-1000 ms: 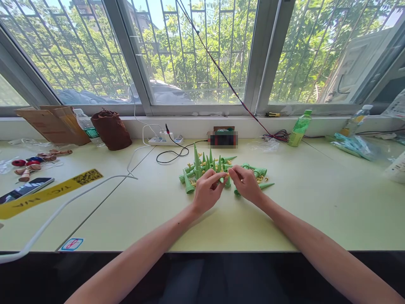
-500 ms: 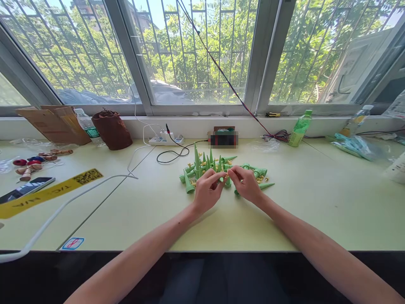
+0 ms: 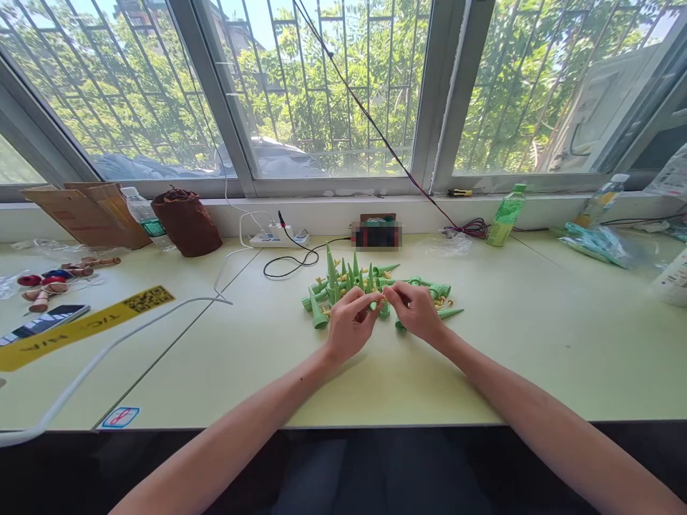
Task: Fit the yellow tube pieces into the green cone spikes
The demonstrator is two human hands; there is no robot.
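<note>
A heap of green plastic cones (image 3: pixel 343 282) with small yellow pieces among them lies on the pale green table (image 3: pixel 376 372) in front of me. My left hand (image 3: pixel 350 325) and my right hand (image 3: pixel 414 312) meet at the near side of the heap. Both are pinched, fingertips together, on a small green and yellow piece (image 3: pixel 382 306) held between them. More cones (image 3: pixel 437 290) lie to the right of my right hand. What exactly each fingertip grips is too small to make out.
A white cable (image 3: pixel 107 350) crosses the left of the table beside a yellow strip (image 3: pixel 80 325) and a phone (image 3: pixel 43 320). A brown pouch (image 3: pixel 185 222), a cardboard box (image 3: pixel 89 213), a power strip (image 3: pixel 279 234) and green bottle (image 3: pixel 504 214) stand along the window sill.
The view has shifted slightly. My hands stay pinched together at the heap, with only small finger movement.
</note>
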